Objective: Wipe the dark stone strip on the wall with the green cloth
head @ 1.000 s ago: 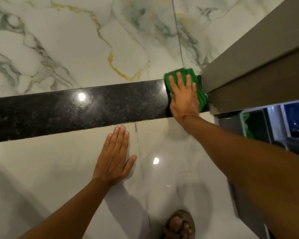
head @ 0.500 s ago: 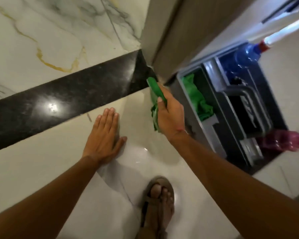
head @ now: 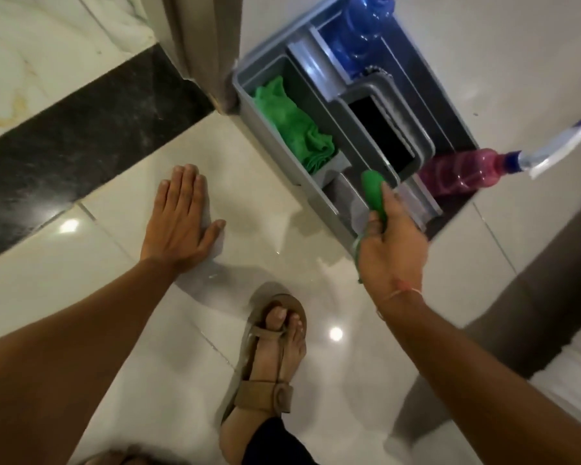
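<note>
Now the right hand [head: 388,239] hangs in the middle right of the frame over the near end of the grey caddy [head: 245,82], its grip pinching the green cloth [head: 373,193], which is bunched into a narrow roll sticking up past the thumb. The cloth is well apart from the dark stone strip [head: 81,139], which runs diagonally across the upper left of the frame. The left hand [head: 182,223] lies flat with fingers spread loosely on the pale glossy tile just below the strip, holding nothing.

Judging by this, the step in hand is either stowing or swapping the cloth at the caddy, where a second green cloth [head: 292,129] already sits in the left compartment. If more wiping is meant, the cloth would do better opened out flat under the palm, not rolled, so it covers the strip's full width. A pass from one end of the strip to the other would avoid missed patches. The pink spray bottle [head: 463,169] and blue bottle [head: 359,31] stand in the caddy's far side; the reach should stay clear of them. The sandalled foot [head: 272,357] is close beneath.
</note>
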